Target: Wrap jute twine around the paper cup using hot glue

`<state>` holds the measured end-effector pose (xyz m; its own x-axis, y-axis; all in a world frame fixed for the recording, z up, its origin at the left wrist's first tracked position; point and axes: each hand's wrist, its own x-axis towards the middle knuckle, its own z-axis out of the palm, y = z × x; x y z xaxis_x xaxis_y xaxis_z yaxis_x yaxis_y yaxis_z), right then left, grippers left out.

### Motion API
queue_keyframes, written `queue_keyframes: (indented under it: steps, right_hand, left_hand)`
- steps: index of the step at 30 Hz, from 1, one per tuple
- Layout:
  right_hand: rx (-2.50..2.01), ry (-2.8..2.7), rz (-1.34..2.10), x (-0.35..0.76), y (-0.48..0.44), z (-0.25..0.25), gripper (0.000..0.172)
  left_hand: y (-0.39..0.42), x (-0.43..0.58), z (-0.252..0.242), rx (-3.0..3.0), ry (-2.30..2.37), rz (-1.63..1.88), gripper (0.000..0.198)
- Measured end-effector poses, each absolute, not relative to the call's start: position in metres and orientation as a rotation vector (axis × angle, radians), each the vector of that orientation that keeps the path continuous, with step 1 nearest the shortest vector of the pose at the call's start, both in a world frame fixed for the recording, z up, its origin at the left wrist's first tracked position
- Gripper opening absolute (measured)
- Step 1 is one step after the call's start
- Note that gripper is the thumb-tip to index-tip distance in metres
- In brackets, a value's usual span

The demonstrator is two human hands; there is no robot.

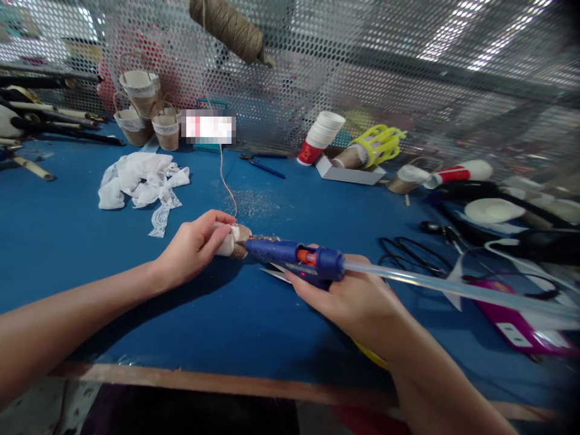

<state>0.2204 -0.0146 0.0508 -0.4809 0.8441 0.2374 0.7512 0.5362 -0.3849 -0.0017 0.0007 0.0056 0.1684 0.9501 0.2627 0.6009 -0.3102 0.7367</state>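
Observation:
My left hand (193,248) is closed round a small paper cup (229,240) partly wrapped in brown twine, held on its side just above the blue table (67,241). A strand of twine (225,181) runs from the cup up to a spool (231,27) hanging overhead. My right hand (348,299) grips a blue hot glue gun (294,257) with a clear glue stick (435,284) jutting out behind it. The gun's nozzle touches the twine-wrapped end of the cup.
White lace scraps (140,181) lie at the left. Finished twine-wrapped cups (142,106) stand at the back by a perforated metal screen (362,54). Stacked paper cups (319,136), blue pliers (263,162), black scissors (417,254) and a purple device (516,320) lie to the right.

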Motion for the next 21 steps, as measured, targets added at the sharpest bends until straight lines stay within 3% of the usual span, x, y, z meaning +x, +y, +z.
queue_keyframes:
  steps: [9,15,21]
  right_hand:
    - [-1.348,-2.329,0.436,0.2199,-0.0134,0.0529,0.015]
    - [-1.337,-2.336,0.479,0.2186,-0.0123,0.0525,0.009]
    - [-1.368,-2.358,0.359,0.2187,-0.0141,0.0504,0.006]
  left_hand:
    - [0.0013,-0.0024,0.0040,1.983,1.476,0.974,0.028]
    - [0.0011,-0.0022,0.0046,1.953,1.460,0.976,0.028]
    - [0.0010,-0.0014,0.0052,1.947,1.447,0.990,0.028]
